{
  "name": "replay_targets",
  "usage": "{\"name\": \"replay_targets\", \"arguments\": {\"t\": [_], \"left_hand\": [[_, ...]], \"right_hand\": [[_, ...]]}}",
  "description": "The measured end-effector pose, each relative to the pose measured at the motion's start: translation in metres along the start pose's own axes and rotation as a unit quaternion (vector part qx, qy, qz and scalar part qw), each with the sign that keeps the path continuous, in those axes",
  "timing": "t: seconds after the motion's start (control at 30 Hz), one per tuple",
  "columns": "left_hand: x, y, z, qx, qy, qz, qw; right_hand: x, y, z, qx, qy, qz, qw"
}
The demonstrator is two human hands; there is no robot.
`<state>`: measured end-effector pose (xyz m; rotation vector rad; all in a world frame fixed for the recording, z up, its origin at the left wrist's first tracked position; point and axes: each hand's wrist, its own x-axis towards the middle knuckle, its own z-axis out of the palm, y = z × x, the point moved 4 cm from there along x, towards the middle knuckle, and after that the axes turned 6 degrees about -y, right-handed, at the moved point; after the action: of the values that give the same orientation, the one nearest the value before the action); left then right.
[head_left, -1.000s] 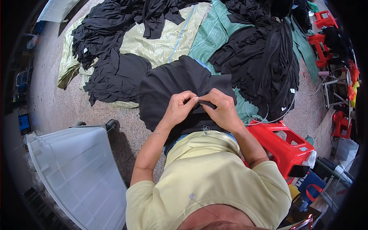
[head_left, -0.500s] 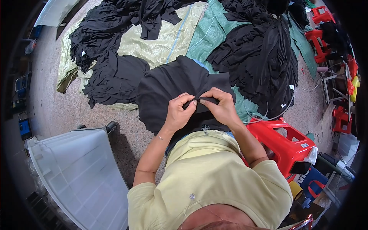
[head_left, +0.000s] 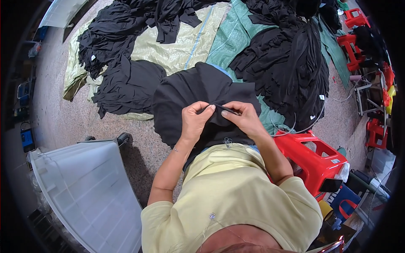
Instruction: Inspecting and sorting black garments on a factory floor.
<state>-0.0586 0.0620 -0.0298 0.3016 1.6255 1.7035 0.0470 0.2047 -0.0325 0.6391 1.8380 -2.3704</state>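
Observation:
A black garment (head_left: 181,97) is spread over my lap, its fabric fanning out in folds. My left hand (head_left: 194,121) pinches an edge of it between thumb and fingers. Close beside it, my right hand (head_left: 245,119) grips the same edge, the thumb laid along the cloth. A short narrow strip of fabric runs between the two pinches. A squared black flap of the cloth juts out past my right hand. A small tangle of grey thread (head_left: 228,142) lies at the hem of my yellow shirt.
Heaps of black garments (head_left: 287,63) lie ahead on a green sheet (head_left: 230,36) and a pale yellow woven sheet (head_left: 168,52). A white plastic bin (head_left: 88,185) stands at left. At right are a red stool (head_left: 310,156), a dark phone (head_left: 331,185) and a blue bag (head_left: 345,200).
Both hands keep hold of the cloth. My left hand has shifted slightly up and left, its fingers turned more upright, and the fabric edge between the hands looks thinner and straighter.

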Motion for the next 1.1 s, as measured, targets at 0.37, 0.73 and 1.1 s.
{"name": "replay_targets", "arguments": {"t": [0.37, 0.73, 1.1], "left_hand": [[0.052, 0.066, 0.042, 0.642, -0.187, 0.067, 0.741], [0.05, 0.029, 0.045, -0.019, -0.184, -0.028, 0.982], [0.032, 0.043, 0.033, 0.152, -0.147, -0.014, 0.977]], "right_hand": [[-0.036, -0.065, 0.004, -0.397, 0.0, -0.224, 0.89], [-0.036, -0.055, 0.006, -0.317, 0.022, -0.193, 0.928], [-0.023, -0.047, -0.013, -0.205, 0.15, -0.149, 0.956]]}}
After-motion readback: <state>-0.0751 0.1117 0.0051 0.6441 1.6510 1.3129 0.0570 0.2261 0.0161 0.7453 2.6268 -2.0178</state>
